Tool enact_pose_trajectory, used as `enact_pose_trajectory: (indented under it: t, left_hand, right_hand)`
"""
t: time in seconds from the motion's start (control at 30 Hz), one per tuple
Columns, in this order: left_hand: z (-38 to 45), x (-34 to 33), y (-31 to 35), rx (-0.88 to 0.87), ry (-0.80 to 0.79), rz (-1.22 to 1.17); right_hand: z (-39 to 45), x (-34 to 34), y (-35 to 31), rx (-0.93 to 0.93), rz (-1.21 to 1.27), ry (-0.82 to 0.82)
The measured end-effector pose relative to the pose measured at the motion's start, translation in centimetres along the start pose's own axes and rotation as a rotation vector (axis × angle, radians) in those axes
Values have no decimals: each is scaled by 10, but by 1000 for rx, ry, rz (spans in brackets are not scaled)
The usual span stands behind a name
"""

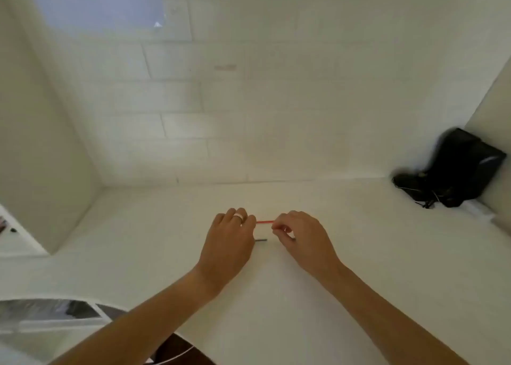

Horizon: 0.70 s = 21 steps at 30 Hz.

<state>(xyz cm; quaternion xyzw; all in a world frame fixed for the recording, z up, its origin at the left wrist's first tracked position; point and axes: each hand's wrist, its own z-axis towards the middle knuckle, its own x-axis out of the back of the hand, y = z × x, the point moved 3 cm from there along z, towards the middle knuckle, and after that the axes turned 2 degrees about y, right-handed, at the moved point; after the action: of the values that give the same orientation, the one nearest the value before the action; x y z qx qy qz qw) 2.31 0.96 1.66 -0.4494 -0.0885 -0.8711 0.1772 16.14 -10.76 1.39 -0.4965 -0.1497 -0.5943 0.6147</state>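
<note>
A thin red stick (265, 222) spans the gap between my two hands above the white table (359, 240). My left hand (229, 240), with a pale ring on one finger, pinches its left end. My right hand (301, 240) pinches its right end with curled fingers. Just below the red stick, a short dark stick (261, 240) lies on the table between my hands; its ends are hidden behind them.
A black bag (453, 171) leans in the back right corner against the wall. A white brick wall (221, 115) closes the back. At lower left the table edge curves, with a clear bin (49, 317) below it.
</note>
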Motion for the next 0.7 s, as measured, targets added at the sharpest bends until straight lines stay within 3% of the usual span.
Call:
enact_pose_trajectory:
  t: [0.23,0.53,0.7]
  left_hand:
    - [-26,-7,-3,25,-71,-117]
    - [-45,4,-14,229,-47,-314]
    - [-45,10,-7,188,-63,-279]
  right_hand:
    - [-20,-12,-7,25,-65,22]
    - [-36,-17,-14,-4,-25,102]
    - [-39,-20,-18,45,-104,118]
